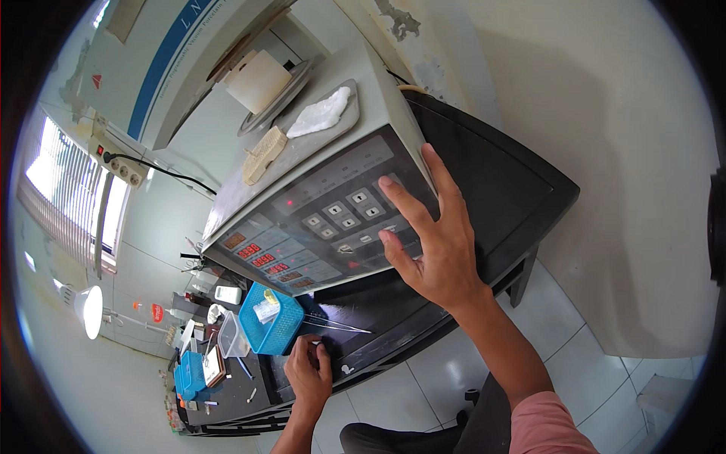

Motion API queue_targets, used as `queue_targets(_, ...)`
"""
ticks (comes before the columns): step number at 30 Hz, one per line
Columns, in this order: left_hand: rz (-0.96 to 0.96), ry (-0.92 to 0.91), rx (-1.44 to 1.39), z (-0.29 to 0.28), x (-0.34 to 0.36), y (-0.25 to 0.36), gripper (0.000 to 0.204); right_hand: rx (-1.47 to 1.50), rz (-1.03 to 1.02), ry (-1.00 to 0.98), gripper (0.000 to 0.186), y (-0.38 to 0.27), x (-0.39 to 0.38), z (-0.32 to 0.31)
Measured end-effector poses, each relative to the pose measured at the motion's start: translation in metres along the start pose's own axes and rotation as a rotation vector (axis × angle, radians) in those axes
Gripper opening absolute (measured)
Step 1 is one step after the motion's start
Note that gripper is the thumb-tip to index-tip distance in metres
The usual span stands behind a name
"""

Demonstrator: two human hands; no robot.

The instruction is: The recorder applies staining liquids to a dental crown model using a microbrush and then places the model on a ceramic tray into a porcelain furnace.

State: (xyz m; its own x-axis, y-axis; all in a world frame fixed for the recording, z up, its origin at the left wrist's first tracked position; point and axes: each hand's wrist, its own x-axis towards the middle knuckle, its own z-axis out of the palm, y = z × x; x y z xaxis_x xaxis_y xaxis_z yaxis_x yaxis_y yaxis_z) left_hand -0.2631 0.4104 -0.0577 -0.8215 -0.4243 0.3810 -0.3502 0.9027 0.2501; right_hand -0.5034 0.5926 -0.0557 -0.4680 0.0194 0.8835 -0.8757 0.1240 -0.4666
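A porcelain furnace (378, 83) with a dark control panel (310, 216) stands in front of me. Red digits and small lights glow on the panel among arrow buttons. My right hand (442, 250) is open at the panel's right side, fingers spread. Its index fingertip and thumb tip are at the panel face; whether either presses a button cannot be told. My left hand (308, 371) rests at the table's front edge with curled fingers, and what it holds, if anything, is hidden. Just beyond it lie metal tweezers (338, 326) and a blue plastic basket (281, 333) holding small items.
On the furnace's top are a beige honeycomb tray (265, 154), a white cloth (320, 112) and a cream cylinder (258, 81). The black table (491, 174) continues right. Leftward are a clear container (233, 337), another blue basket (190, 374), a lit lamp (91, 312) and a power strip (119, 161).
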Motion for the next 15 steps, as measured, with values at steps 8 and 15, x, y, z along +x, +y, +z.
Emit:
queue_targets(8,-0.001,0.025,-0.048,0.001,-0.004,0.003,0.008,-0.130,0.030,0.008,0.052,-0.009,-0.007,-0.006)
queue_targets(15,0.004,0.037,-0.047,0.001,-0.001,0.004,0.007,-0.193,0.035,0.001,0.052,-0.011,-0.006,-0.002)
